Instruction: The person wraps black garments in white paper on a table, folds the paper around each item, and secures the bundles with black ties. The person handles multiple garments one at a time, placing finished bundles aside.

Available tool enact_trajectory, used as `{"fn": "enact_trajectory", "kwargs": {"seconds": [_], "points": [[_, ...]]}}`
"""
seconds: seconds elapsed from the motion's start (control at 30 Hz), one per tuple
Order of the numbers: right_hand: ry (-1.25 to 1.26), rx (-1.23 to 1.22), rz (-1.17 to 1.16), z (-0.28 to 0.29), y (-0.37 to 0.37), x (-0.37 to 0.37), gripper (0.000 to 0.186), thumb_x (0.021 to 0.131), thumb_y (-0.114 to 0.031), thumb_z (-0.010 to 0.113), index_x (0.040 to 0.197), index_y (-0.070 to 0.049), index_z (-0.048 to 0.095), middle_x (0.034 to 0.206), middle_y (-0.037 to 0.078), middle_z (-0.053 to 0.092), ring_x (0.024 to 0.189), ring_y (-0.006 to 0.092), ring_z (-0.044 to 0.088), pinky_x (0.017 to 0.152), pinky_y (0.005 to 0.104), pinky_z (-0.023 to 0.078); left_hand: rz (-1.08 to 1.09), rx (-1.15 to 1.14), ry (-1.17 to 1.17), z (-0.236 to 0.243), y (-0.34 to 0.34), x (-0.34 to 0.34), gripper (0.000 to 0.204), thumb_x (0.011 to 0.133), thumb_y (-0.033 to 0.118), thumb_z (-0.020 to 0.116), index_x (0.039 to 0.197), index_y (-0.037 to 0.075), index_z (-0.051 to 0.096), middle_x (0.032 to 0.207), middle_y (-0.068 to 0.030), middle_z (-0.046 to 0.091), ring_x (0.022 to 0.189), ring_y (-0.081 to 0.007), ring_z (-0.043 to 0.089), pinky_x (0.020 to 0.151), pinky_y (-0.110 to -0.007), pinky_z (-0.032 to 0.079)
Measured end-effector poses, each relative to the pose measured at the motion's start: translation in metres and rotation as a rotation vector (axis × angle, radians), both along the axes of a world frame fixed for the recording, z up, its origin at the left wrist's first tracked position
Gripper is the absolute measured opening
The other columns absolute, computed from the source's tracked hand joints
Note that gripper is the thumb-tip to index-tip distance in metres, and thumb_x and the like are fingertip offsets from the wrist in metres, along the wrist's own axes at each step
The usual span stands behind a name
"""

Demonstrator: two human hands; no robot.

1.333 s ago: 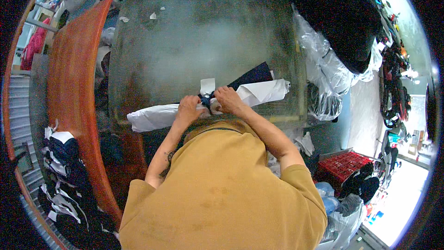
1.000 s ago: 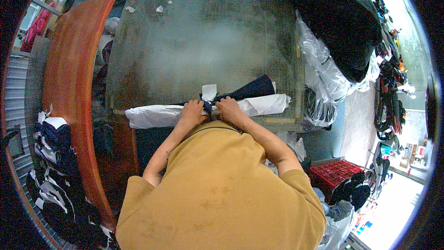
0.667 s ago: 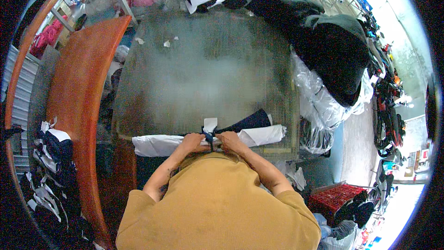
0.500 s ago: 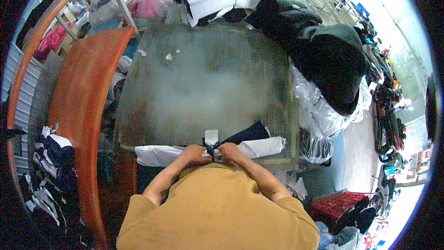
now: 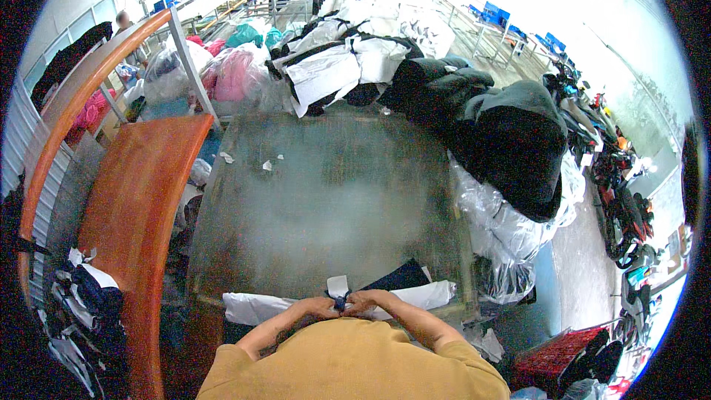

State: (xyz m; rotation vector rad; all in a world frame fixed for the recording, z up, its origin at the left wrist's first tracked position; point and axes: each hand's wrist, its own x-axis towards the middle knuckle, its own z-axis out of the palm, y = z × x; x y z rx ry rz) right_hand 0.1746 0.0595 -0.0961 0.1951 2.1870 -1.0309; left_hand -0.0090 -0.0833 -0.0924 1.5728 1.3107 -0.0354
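Observation:
A long bundle wrapped in white sheet (image 5: 422, 295) lies across the near edge of the table, right in front of my body. Around its middle runs a dark cloth strip (image 5: 340, 301), bunched like a knot. My left hand (image 5: 318, 308) and my right hand (image 5: 366, 301) meet at this strip, fingers closed on it from either side. Just behind the knot a small white paper piece (image 5: 337, 284) stands up. Dark navy cloth (image 5: 396, 275) sticks out beyond the bundle on the right. My fingertips are partly hidden.
The worn grey table (image 5: 318, 200) carries a few paper scraps. Black cloth rolls (image 5: 515, 141) and clear plastic bags (image 5: 496, 215) crowd its right side. White-wrapped bundles (image 5: 326, 74) are heaped at the far edge. An orange-brown panel (image 5: 137, 207) stands left; a red crate (image 5: 555, 355) sits lower right.
The view has tilted up, so the table, bundle and hands appear lower and more of the far room shows. Both hands stay at the knot, slightly closer together.

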Motion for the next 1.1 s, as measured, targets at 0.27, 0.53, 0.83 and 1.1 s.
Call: {"fn": "enact_trajectory", "kwargs": {"seconds": [0.27, 0.53, 0.83, 1.1], "points": [[0.101, -0.030, -0.028, 0.000, -0.004, 0.015, 0.062, 0.099, -0.061, 0.048, 0.127, -0.009, 0.064, 0.117, 0.019, 0.071, 0.105, 0.0378, 0.067, 0.090, 0.0471, 0.051, 0.005, -0.022, 0.043, 0.020, -0.005, 0.002, 0.071, 0.095, 0.067, 0.048, 0.128, 0.007, 0.063, 0.124, -0.0239, 0.067, 0.117, -0.0419, 0.061, 0.098, -0.050, 0.048], [0.265, 0.033, -0.229, -0.025, -0.018, 0.042, 0.042, 0.098, -0.053, 0.054, 0.112, -0.016, 0.069, 0.097, 0.019, 0.073, 0.086, 0.0419, 0.068, 0.076, 0.0496, 0.053, 0.214, 0.041, 0.060, 0.058, -0.024, 0.014, 0.056, 0.095, 0.060, 0.055, 0.114, 0.010, 0.070, 0.103, -0.0229, 0.071, 0.099, -0.0439, 0.067, 0.086, -0.052, 0.053], [0.514, 0.249, -0.385, -0.056, -0.040, 0.057, 0.012, 0.085, -0.026, 0.067, 0.087, -0.014, 0.069, 0.078, 0.015, 0.069, 0.071, 0.0386, 0.067, 0.064, 0.0501, 0.052, 0.274, 0.140, 0.192, -0.067, -0.037, 0.021, 0.041, 0.090, 0.042, 0.061, 0.107, 0.006, 0.069, 0.111, -0.0234, 0.070, 0.104, -0.0430, 0.067, 0.091, -0.053, 0.053], [0.331, 0.086, -0.356, 0.026, -0.028, 0.052, 0.042, 0.089, -0.046, 0.071, 0.111, -0.011, 0.070, 0.103, 0.022, 0.071, 0.094, 0.0420, 0.068, 0.077, 0.0502, 0.054, 0.405, 0.349, -0.092, 0.032, -0.044, 0.018, 0.040, 0.094, 0.048, 0.063, 0.095, 0.007, 0.066, 0.090, -0.0202, 0.069, 0.089, -0.0421, 0.067, 0.074, -0.051, 0.051]]}}
